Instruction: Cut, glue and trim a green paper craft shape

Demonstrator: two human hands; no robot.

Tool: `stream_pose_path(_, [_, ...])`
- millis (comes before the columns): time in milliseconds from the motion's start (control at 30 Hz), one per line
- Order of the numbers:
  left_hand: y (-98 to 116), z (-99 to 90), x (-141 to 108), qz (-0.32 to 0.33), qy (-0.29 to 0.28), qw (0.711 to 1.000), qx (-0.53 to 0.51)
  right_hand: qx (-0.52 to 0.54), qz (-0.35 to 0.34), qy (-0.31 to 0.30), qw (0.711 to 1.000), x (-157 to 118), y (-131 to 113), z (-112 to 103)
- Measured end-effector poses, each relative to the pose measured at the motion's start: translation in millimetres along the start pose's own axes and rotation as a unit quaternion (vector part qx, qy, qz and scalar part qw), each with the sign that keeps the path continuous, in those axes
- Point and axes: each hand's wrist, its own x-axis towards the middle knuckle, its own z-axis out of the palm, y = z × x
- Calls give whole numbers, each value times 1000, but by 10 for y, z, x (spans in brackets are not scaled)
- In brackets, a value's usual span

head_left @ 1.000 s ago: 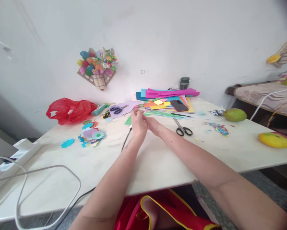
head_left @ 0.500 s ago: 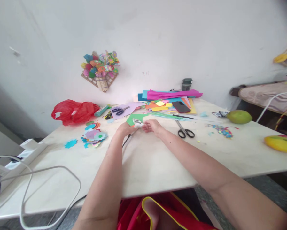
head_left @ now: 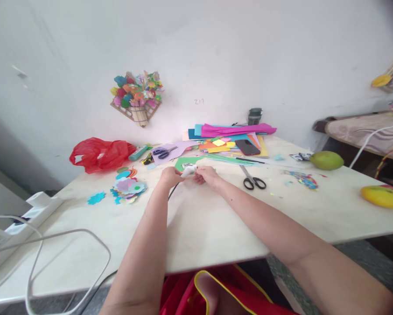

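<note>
The left hand [head_left: 171, 176] has its fingers pinched on the near end of a small white object [head_left: 188, 170], which sits between the two hands over the middle of the counter [head_left: 216, 232]. The right hand [head_left: 208, 176] is at the object's right end with its fingers curled in; I cannot tell whether they grasp it or only touch it. A black cord [head_left: 173, 191] runs toward the near side from beside the left hand.

Just beyond the white object lies a piece of green paper [head_left: 180, 163]. Farther and to the right are thin paper strips [head_left: 224, 158], and right of the right hand lie black-handled scissors [head_left: 254, 183], their blades pointing to the far side. To the far left, dark-handled scissors [head_left: 163, 153] rest on a purple sheet [head_left: 180, 151], with a teal box [head_left: 138, 153] and a red plastic bag [head_left: 101, 156] farther left. Nearer, on the left, is a pile of flower-shaped cutouts [head_left: 130, 188], and a lone blue cutout [head_left: 96, 198] lies beside it.

At the far side a phone [head_left: 248, 147] lies on coloured sheets, in front of a magenta sheet [head_left: 236, 130]. Toward the right edge are a green fruit [head_left: 327, 160] and, nearer, a yellow one.
</note>
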Motion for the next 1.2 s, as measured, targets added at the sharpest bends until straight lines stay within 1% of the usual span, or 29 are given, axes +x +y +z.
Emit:
stream_pose_path(100, [69, -32, -53, 12, 40, 998, -57, 8, 6, -30, 999, -43, -19, 26])
stream_pose_path(200, [181, -16, -119, 61, 69, 990, -104, 64, -1, -84, 994, -95, -42, 62])
stream_pose_path(267, [249, 15, -154, 96, 81, 983, -131, 103, -12, -98, 990, -115, -51, 81])
stream_pose_path(333, [282, 45, -169, 120, 74, 976, -167, 129, -17, -66, 989, -120, -52, 88])
stream_pose_path(367, [282, 55, -168, 125, 55, 971, -196, 137, -18, -40, 990, -116, -50, 87])
stream_pose_path(433, [246, 62, -147, 129, -17, 949, -288, 145, -17, 6, 989, -105, -46, 77])
stream_pose_path(500, [177, 62, -106, 106, -79, 908, -397, 151, -15, 20, 988, -93, -47, 65])
stream_pose_path(533, [138, 64, -82, 78, -78, 890, -442, 156, -15, 17, 987, -90, -50, 60])
stream_pose_path(567, [101, 70, -58, 41, -52, 883, -464, 162, -15, 11, 987, -88, -55, 56])
stream_pose_path(600, [70, 81, -37, 3, -9, 890, -456, 167, -14, 4, 986, -87, -61, 54])
stream_pose_path(633, [47, 98, -20, -16, 27, 895, -445, 169, -13, -3, 985, -88, -67, 53])
stream_pose_path(667, [34, 119, -9, -28, 42, 892, -450, 169, -12, -7, 986, -89, -72, 54])
stream_pose_path(700, [29, 144, -3, -34, 34, 883, -466, 166, -11, -9, 986, -91, -74, 55])
stream_pose_path(733, [31, 173, -1, -32, 6, 871, -490, 163, -9, -8, 987, -92, -73, 57])
stream_pose_path(833, [60, 267, -9, -17, -110, 816, -567, 154, -9, -4, 988, -93, -58, 63])
stream_pose_path(867, [72, 296, -11, -12, -128, 801, -584, 150, -12, -3, 989, -95, -51, 65])
stream_pose_path(900, [84, 323, -11, -8, -132, 790, -598, 146, -15, -1, 989, -97, -44, 68])
stream_pose_path(967, [110, 365, -7, 5, -117, 779, -617, 142, -20, -3, 990, -107, -32, 78])
stream_pose_path(1067, [149, 404, 8, 14, -78, 772, -631, 150, -21, -23, 988, -134, -16, 106])
stream_pose_path(1200, [158, 441, 51, -17, 4, 763, -646, 140, -19, -46, 989, -176, -7, 155])
